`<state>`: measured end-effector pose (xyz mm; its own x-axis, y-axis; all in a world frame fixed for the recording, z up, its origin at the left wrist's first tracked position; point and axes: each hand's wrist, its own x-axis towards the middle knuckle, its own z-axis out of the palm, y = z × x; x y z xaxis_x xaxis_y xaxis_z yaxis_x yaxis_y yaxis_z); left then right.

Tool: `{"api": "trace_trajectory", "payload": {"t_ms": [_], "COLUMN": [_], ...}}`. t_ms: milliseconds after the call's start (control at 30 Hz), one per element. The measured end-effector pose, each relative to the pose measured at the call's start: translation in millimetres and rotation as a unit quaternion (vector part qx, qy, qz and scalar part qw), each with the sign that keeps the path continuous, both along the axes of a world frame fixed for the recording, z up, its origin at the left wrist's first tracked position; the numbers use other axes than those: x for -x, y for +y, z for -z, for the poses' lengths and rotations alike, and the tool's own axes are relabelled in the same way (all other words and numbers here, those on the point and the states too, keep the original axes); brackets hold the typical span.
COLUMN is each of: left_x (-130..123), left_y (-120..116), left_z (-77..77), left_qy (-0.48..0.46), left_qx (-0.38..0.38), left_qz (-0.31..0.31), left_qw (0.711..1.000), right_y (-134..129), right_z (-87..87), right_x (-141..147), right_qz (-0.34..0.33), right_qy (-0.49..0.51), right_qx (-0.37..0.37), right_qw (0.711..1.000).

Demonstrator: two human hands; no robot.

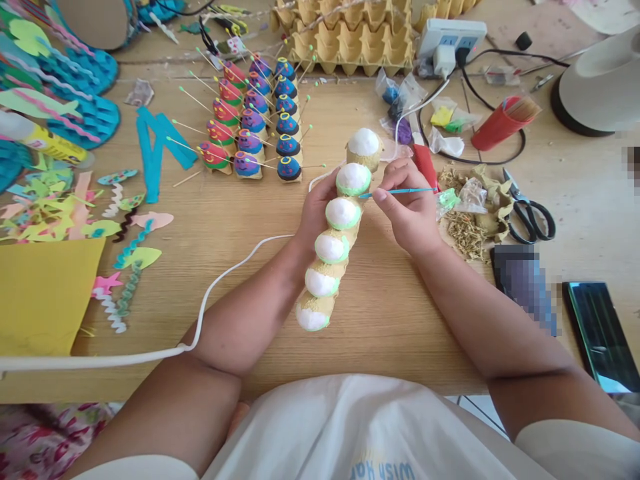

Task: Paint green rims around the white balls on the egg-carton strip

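Observation:
My left hand (pixel 320 208) grips a strip cut from an egg carton (pixel 345 265), partly hidden behind it. The strip slants from upper right to lower left, and its several domes carry white caps, most edged in light green. In my right hand (pixel 409 207) a thin blue stick (pixel 400 192) is pinched, its tip at the edge of the second dome (pixel 353 178) from the far end. The farthest dome (pixel 363 143) shows white with no green edge that I can make out.
Painted egg-carton strips (pixel 249 140) with pins stand at the back. Egg trays (pixel 350 43), a power strip (pixel 450 37) and a red cup of sticks (pixel 503 123) lie beyond. Scissors (pixel 530 213) and a phone (pixel 600 333) are right; paper cut-outs (pixel 50 207) left. A white cable (pixel 215 277) crosses my left arm.

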<state>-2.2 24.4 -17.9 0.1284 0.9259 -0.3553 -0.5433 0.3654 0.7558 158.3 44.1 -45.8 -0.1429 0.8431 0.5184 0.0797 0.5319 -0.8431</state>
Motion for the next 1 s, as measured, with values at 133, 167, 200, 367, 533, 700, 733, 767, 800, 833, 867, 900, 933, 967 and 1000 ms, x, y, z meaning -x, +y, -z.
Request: {"api": "trace_trajectory", "payload": {"t_ms": [133,167,200,367,533,700,733,767,800,833,867,900,933,967,1000], "left_x": [1.4,1.3,1.2,-1.3,-2.9,-4.6,-4.8,-4.8,-4.6,-4.3,-4.0,-3.5,-3.1,-2.8,-2.5], "left_y": [0.9,0.8,0.6,-0.4,2.1,3.8,3.4,2.9,2.2,1.6,1.1,0.8,0.8,1.0,1.4], "left_z": [-1.1,-3.2,-5.8,-13.0,3.4,14.2,13.9,13.1,12.1,11.1,10.4,10.0,10.0,10.3,10.7], "left_qy": [-0.017,-0.017,-0.016,-0.018,-0.019,-0.016,-0.019,-0.022,-0.024,-0.024,-0.023,-0.020,-0.017,-0.015,-0.014], "left_qx": [0.029,0.042,0.055,0.086,0.036,0.019,0.014,0.010,0.007,0.005,0.004,0.004,0.004,0.006,0.008], "left_qz": [0.012,0.014,0.018,0.018,-0.024,-0.050,-0.050,-0.049,-0.048,-0.048,-0.047,-0.047,-0.046,-0.043,-0.038], "left_qw": [0.999,0.999,0.998,0.996,0.999,0.998,0.998,0.999,0.999,0.999,0.999,0.999,0.999,0.999,0.999], "right_y": [1.6,1.2,0.7,-1.6,-2.8,-5.5,-5.9,-6.2,-6.5,-6.7,-6.8,-6.7,-6.6,-6.5,-6.3], "right_z": [-0.7,-1.3,-1.8,-3.3,-4.2,-5.5,-5.6,-5.5,-5.3,-5.1,-4.8,-4.5,-4.2,-3.9,-3.6], "right_x": [0.3,0.6,1.0,2.5,3.3,4.6,4.5,4.4,4.2,4.0,3.8,3.8,3.8,3.8,3.8], "right_qz": [-0.006,-0.004,-0.002,-0.002,0.002,0.020,0.019,0.016,0.012,0.007,0.004,0.002,0.003,0.005,0.007], "right_qy": [0.011,0.013,0.016,0.031,0.026,0.012,0.012,0.013,0.013,0.014,0.014,0.014,0.011,0.007,0.002], "right_qx": [-0.016,-0.016,-0.015,-0.015,-0.021,-0.012,-0.014,-0.017,-0.020,-0.022,-0.022,-0.021,-0.017,-0.013,-0.010], "right_qw": [1.000,1.000,1.000,0.999,0.999,1.000,1.000,1.000,1.000,1.000,1.000,1.000,1.000,1.000,1.000]}}
